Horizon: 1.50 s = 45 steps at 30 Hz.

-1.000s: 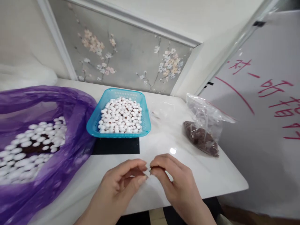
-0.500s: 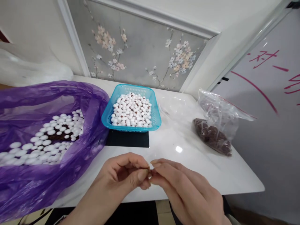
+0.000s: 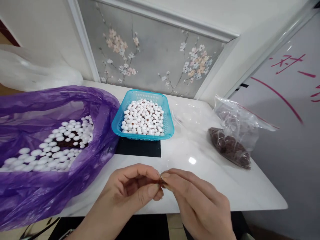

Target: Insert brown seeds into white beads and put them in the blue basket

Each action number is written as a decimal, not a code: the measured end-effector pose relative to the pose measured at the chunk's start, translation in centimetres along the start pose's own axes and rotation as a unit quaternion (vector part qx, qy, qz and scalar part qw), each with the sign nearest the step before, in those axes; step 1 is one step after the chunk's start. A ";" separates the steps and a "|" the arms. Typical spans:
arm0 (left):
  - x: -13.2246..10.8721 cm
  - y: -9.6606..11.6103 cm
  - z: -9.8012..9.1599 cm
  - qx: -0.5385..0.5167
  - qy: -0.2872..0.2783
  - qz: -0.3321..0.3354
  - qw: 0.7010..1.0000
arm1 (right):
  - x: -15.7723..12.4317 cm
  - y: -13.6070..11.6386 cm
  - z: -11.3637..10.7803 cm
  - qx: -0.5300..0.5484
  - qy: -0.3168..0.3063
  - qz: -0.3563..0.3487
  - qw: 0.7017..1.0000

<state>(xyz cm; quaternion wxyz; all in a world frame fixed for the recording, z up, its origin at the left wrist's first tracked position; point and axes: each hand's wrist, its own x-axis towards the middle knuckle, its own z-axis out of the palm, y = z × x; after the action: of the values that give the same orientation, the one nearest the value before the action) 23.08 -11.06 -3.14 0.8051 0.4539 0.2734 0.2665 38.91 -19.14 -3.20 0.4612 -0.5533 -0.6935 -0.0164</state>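
My left hand [image 3: 136, 186] and my right hand [image 3: 192, 196] meet fingertip to fingertip over the near edge of the white table [image 3: 225, 186]. Both are pinched on one small brown piece [image 3: 160, 182] between them; I cannot make out what it is. Beyond them stands a blue plastic basket [image 3: 167, 130] heaped with small white round pieces, resting on a black square [image 3: 138, 148]. An open purple plastic bag [image 3: 45, 186] at the left holds many more white pieces over something dark.
A clear zip bag [image 3: 232, 140] with a brown mass lies at the right of the table. Another clear plastic sheet [image 3: 187, 116] lies behind the basket's right side. A whiteboard [image 3: 287, 110] with red writing stands at the right; a flowered wall panel [image 3: 155, 53] is behind.
The view has shifted, so everything sits further right and lower. My hands have drawn closer together and now pinch the small brown piece between their fingertips.
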 end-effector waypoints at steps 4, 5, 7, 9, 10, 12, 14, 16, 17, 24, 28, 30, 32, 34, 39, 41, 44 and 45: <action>0.0 -0.2 -0.1 0.003 -0.006 0.008 1.000 | 0.0 0.1 0.4 0.060 0.012 0.014 0.998; 0.0 -0.2 -0.1 0.002 -0.006 0.013 1.000 | 0.0 0.1 0.5 0.076 0.013 0.016 0.997; 0.0 -0.2 0.0 0.000 -0.006 0.025 1.000 | 0.1 0.0 0.6 0.105 0.014 0.023 0.994; 0.0 -0.2 0.1 -0.003 0.006 0.042 0.999 | 0.3 -0.1 0.7 0.128 0.014 0.033 0.991; 0.0 -0.2 0.1 -0.001 0.015 0.053 0.998 | 0.3 -0.2 0.7 0.141 0.014 0.037 0.989; -0.1 -0.2 0.0 0.017 0.033 0.074 0.997 | 0.4 -0.3 0.8 0.163 0.017 0.038 0.986; -0.2 -0.3 -0.1 0.052 0.048 0.091 0.993 | 0.5 -0.4 1.0 0.174 0.022 0.036 0.984; -0.2 -0.3 -0.2 0.087 0.062 0.105 0.989 | 0.6 -0.4 1.1 0.177 0.026 0.039 0.983; -0.2 -0.2 -0.2 0.101 0.068 0.113 0.986 | 0.6 -0.4 1.2 0.178 0.028 0.040 0.983; -0.3 0.2 0.1 0.148 0.101 0.150 0.972 | 0.6 -0.7 1.4 0.153 0.038 0.023 0.987; -0.5 0.5 0.3 0.149 0.087 0.135 0.976 | 0.7 -0.8 1.4 0.153 0.035 0.038 0.987; -0.6 0.6 0.3 0.143 0.077 0.123 0.979 | 0.7 -0.8 1.3 0.152 0.033 0.048 0.987; -0.6 0.6 0.2 0.134 0.069 0.111 0.982 | 0.6 -0.7 1.3 0.147 0.029 0.050 0.987; -0.6 0.6 0.2 0.125 0.062 0.102 0.985 | 0.5 -0.7 1.3 0.136 0.029 0.046 0.989; -0.2 0.6 0.0 0.095 0.055 0.063 0.992 | 0.4 -0.5 1.2 0.097 0.023 0.030 0.995; -0.2 0.6 -0.1 0.072 0.036 0.040 0.996 | 0.4 -0.3 1.1 0.089 0.015 0.019 0.996; -0.1 0.6 -0.3 0.046 0.019 0.010 0.999 | 0.7 0.1 0.6 0.076 -0.001 -0.004 0.997; -0.1 0.6 -0.3 0.037 0.018 0.001 0.999 | 0.9 0.3 0.4 0.070 -0.012 -0.017 0.997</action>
<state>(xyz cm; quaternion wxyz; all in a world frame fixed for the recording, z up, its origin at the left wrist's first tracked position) 22.71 -10.65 -2.74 0.7826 0.4787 0.2969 0.2651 38.90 -18.15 -3.02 0.4901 -0.5081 -0.7076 0.0308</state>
